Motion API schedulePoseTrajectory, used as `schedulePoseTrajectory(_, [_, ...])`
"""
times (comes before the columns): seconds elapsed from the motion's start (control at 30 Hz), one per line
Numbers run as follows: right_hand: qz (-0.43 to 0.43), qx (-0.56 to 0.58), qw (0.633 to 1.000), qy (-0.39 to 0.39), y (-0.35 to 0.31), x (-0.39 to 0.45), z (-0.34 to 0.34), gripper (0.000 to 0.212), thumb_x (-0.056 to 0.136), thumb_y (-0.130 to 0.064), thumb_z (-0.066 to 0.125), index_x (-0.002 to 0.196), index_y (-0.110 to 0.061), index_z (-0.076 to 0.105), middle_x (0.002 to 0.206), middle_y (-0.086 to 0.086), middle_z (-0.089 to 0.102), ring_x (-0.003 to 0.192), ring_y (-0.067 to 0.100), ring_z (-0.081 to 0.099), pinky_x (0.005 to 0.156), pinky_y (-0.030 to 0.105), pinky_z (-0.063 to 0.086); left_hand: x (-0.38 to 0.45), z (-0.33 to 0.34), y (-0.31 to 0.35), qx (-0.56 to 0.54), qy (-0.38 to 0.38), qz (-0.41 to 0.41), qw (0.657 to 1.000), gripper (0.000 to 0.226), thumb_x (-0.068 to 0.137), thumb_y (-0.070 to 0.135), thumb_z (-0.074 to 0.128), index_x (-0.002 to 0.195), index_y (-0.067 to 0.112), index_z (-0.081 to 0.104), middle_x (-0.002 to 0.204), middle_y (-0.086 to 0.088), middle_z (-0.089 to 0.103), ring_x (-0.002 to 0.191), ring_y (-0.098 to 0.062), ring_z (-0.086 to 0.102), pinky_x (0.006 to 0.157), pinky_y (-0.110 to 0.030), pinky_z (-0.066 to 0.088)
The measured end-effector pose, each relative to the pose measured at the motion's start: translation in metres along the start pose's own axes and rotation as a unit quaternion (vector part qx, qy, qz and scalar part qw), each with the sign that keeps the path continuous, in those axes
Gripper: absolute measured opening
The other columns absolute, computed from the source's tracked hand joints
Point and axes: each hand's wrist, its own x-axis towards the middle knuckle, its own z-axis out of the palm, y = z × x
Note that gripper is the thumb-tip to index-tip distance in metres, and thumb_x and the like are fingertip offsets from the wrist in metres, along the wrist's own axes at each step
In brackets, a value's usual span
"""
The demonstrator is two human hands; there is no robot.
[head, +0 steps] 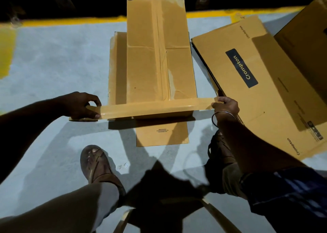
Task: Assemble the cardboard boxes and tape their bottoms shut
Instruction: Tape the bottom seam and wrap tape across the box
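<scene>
A sandalled foot point(99, 163) stands on the grey floor point(53, 69) nearest the camera, just short of the cardboard box point(159, 55) lying bottom-up ahead. The left hand point(81, 105) grips the tape roll point(88, 113) beside the box's near left corner. The right hand point(225, 106) pinches the free end of the tape strip point(155, 107) stretched across the near edge, beside a stack of flat printed cartons point(247, 84).

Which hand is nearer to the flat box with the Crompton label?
Right. The right hand pinches the tape end at the flat box's edge; the left hand grips the tape roll across the assembled box.
</scene>
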Motion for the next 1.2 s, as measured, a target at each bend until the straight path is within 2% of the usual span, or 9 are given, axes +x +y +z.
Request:
schedulePoseTrajectory(0.2, [0.097, 0.026, 0.994, -0.050, 0.029, 0.006, 0.041, 0.020, 0.074, 0.000, 0.086, 0.084, -0.011, 0.074, 0.098, 0.011, 0.075, 0.100, 0.032, 0.073, 0.087, 0.033, 0.059, 0.014, 0.005, -0.001, 0.002, 0.004, 0.002, 1.000, 0.035, 0.086, 0.045, 0.081, 0.114, 0.034, 0.064, 0.085, 0.010, 0.073, 0.069, -0.008, 0.067, 0.063, -0.023, 0.046])
schedulePoseTrajectory(0.3, [0.138, 0.010, 0.982, -0.125, 0.028, 0.010, 0.055, 0.031, 0.084, -0.011, 0.080, 0.112, -0.009, 0.068, 0.110, 0.009, 0.070, 0.109, 0.025, 0.069, 0.098, 0.033, 0.055, 0.018, 0.007, -0.002, 0.011, -0.001, 0.001, 1.000, 0.033, 0.087, 0.047, 0.080, 0.114, 0.035, 0.063, 0.088, 0.009, 0.073, 0.065, -0.011, 0.070, 0.065, -0.024, 0.048])
schedulePoseTrajectory(0.4, [0.167, 0.019, 0.977, -0.130, 0.024, 0.009, 0.053, 0.024, 0.096, -0.015, 0.067, 0.119, -0.018, 0.060, 0.107, 0.001, 0.059, 0.088, 0.008, 0.070, 0.094, 0.030, 0.057, 0.022, 0.012, -0.003, 0.008, -0.012, 0.002, 1.000, 0.032, 0.089, 0.047, 0.078, 0.115, 0.039, 0.059, 0.091, 0.007, 0.074, 0.062, -0.015, 0.073, 0.068, -0.025, 0.053])
schedulePoseTrajectory(0.53, [0.177, -0.079, 0.975, -0.105, 0.025, 0.005, 0.044, 0.033, 0.074, -0.023, 0.079, 0.101, -0.006, 0.074, 0.101, 0.012, 0.075, 0.093, 0.030, 0.072, 0.088, 0.046, 0.061, 0.026, 0.011, -0.001, 0.046, -0.002, 0.002, 0.999, 0.035, 0.090, 0.048, 0.077, 0.118, 0.037, 0.060, 0.092, 0.006, 0.068, 0.074, -0.012, 0.067, 0.084, -0.034, 0.055])
schedulePoseTrajectory(0.63, [0.028, -0.109, 0.994, 0.002, 0.006, -0.009, 0.031, 0.021, 0.088, -0.032, 0.065, 0.094, -0.015, 0.077, 0.095, 0.008, 0.075, 0.089, 0.027, 0.071, 0.082, 0.038, 0.059, 0.027, 0.008, -0.001, 0.056, 0.005, 0.007, 0.998, 0.034, 0.091, 0.046, 0.077, 0.118, 0.034, 0.062, 0.099, 0.002, 0.063, 0.092, -0.019, 0.062, 0.093, -0.037, 0.052])
schedulePoseTrajectory(0.73, [-0.169, -0.032, 0.985, 0.019, -0.018, -0.040, 0.028, 0.022, 0.098, -0.024, 0.055, 0.103, -0.022, 0.077, 0.101, 0.002, 0.075, 0.096, 0.021, 0.071, 0.084, 0.037, 0.060, 0.025, 0.006, 0.000, 0.067, 0.007, 0.022, 0.997, 0.026, 0.094, 0.043, 0.074, 0.116, 0.031, 0.064, 0.103, 0.003, 0.063, 0.097, -0.019, 0.059, 0.095, -0.035, 0.048])
schedulePoseTrajectory(0.87, [-0.297, -0.017, 0.949, -0.106, -0.043, -0.114, 0.053, 0.023, 0.099, -0.019, 0.057, 0.112, -0.020, 0.075, 0.110, -0.004, 0.074, 0.095, 0.014, 0.070, 0.082, 0.034, 0.060, 0.021, 0.007, -0.003, 0.037, 0.015, 0.027, 0.999, 0.011, 0.099, 0.043, 0.068, 0.103, 0.033, 0.067, 0.112, 0.001, 0.064, 0.101, -0.018, 0.057, 0.091, -0.033, 0.043])
schedulePoseTrajectory(1.03, [-0.339, -0.086, 0.900, -0.261, -0.021, -0.205, 0.089, 0.014, 0.094, -0.017, 0.066, 0.105, -0.023, 0.072, 0.100, -0.004, 0.069, 0.081, 0.012, 0.067, 0.072, 0.036, 0.060, 0.023, 0.015, -0.003, 0.002, 0.059, 0.044, 0.997, 0.025, 0.102, 0.042, 0.063, 0.104, 0.021, 0.077, 0.098, 0.006, 0.062, 0.093, -0.016, 0.054, 0.083, -0.024, 0.031])
schedulePoseTrajectory(1.2, [-0.407, -0.142, 0.852, -0.298, -0.011, -0.247, 0.122, 0.021, 0.098, -0.025, 0.060, 0.113, -0.016, 0.072, 0.106, 0.004, 0.066, 0.089, 0.020, 0.064, 0.079, 0.037, 0.056, 0.027, 0.020, -0.008, -0.004, 0.074, 0.058, 0.996, 0.019, 0.100, 0.042, 0.066, 0.091, 0.027, 0.074, 0.080, 0.017, 0.059, 0.079, -0.011, 0.055, 0.080, -0.026, 0.034])
